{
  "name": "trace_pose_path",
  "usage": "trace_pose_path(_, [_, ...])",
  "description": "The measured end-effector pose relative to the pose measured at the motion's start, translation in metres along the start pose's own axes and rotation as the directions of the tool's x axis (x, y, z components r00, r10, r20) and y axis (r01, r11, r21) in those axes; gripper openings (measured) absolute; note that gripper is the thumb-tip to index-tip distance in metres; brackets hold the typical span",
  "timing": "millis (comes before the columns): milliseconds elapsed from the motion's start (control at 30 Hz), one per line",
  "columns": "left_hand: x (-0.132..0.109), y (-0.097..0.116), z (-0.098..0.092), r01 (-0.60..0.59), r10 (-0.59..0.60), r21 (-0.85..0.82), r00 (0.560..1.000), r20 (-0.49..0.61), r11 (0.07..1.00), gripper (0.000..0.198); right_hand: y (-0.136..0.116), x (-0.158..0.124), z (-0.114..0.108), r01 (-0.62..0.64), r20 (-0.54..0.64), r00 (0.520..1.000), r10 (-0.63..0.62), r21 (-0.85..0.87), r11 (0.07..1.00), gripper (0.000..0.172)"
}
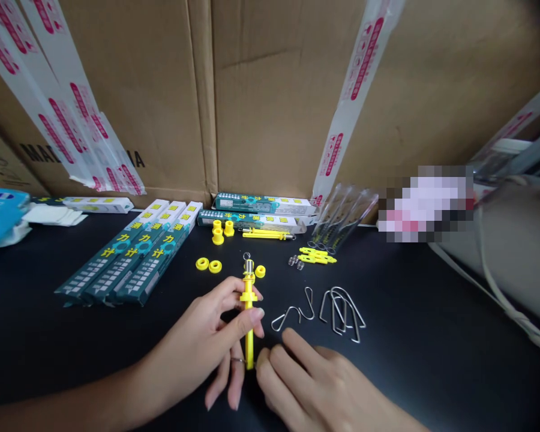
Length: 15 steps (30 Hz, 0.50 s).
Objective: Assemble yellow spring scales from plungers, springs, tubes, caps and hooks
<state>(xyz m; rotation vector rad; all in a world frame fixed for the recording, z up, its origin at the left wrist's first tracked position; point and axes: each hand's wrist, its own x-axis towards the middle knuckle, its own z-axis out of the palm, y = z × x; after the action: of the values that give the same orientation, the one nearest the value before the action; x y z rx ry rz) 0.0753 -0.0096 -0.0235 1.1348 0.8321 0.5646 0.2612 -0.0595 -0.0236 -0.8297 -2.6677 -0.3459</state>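
My left hand pinches the yellow rod of a spring scale between thumb and fingers and holds it nearly upright. A yellow collar sits partway up the rod, with a coiled metal spring and a small wire loop at its top. My right hand is closed beside the rod's lower end; its fingertips hide what they grip. A thin bit of metal shows by the lower left fingers. Bent wire hooks and an S-shaped pair of hooks lie beyond my right hand.
Three printed boxes lie at left; more boxes lie against the cardboard. Yellow caps, yellow rings, small springs, flat yellow pieces and clear tubes are ahead. A grey bag stands right.
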Motion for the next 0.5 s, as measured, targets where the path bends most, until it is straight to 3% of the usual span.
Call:
trace_pose_path(167, [0.0002, 0.0038, 0.0008, 0.047, -0.045, -0.052, 0.998, 0.045, 0.998, 0.028, -0.0041, -0.0048, 0.0008, 0.004, -0.081, 0.997, -0.012, -0.099, 0.995, 0.026])
trace_pose_path(500, [-0.0015, 0.0024, 0.0062, 0.042, -0.037, -0.098, 0.998, 0.051, 0.994, 0.030, -0.0015, -0.0080, -0.0039, 0.018, -0.061, 0.998, -0.024, -0.099, 0.995, 0.027])
